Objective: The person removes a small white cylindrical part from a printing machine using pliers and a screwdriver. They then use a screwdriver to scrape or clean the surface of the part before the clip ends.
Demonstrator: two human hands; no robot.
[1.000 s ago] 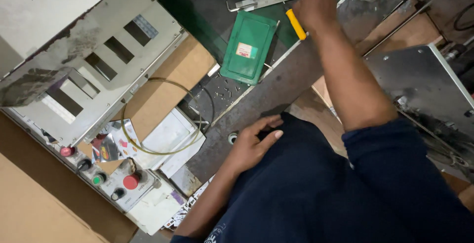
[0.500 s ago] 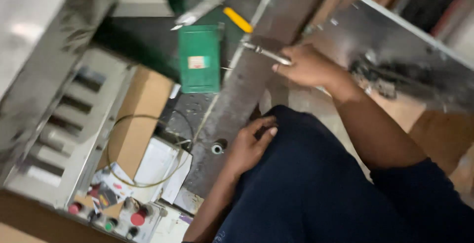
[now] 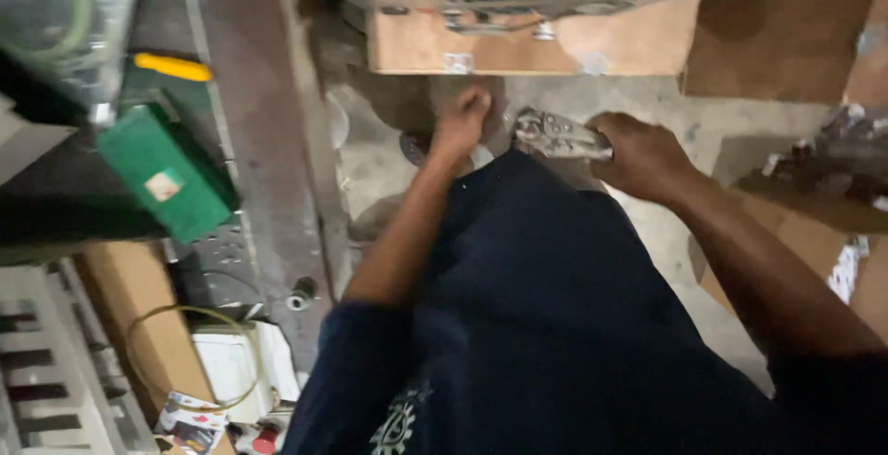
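1. Saw a dark blue shirt (image 3: 555, 325) closest of all, filling the bottom of the view.
2. Reached both arms out from it, down and forward, with the hands a little apart.
3. Gripped grey metal pliers (image 3: 560, 134) tight in the right hand (image 3: 643, 154), nose pointing over at the left hand (image 3: 462, 117).
4. Kept the left hand's fingers curled in, low by the floor (image 3: 647, 104), just beside a dark round thing (image 3: 412, 148). Could not tell if anything sat inside that fist.
5. Looked like the step of bringing the pliers to the spot by the left hand, though the spot itself was too dim to make out.
6. Seemed to call next for a steady hold and a careful aim of the pliers' nose.
7. Passed a grey metal bench (image 3: 259, 141) off to the side, with a green box (image 3: 166, 173) and a yellow handle (image 3: 171, 67) on it.
8. Found a wooden board (image 3: 638, 43) farthest away, under a blurry grey machine.
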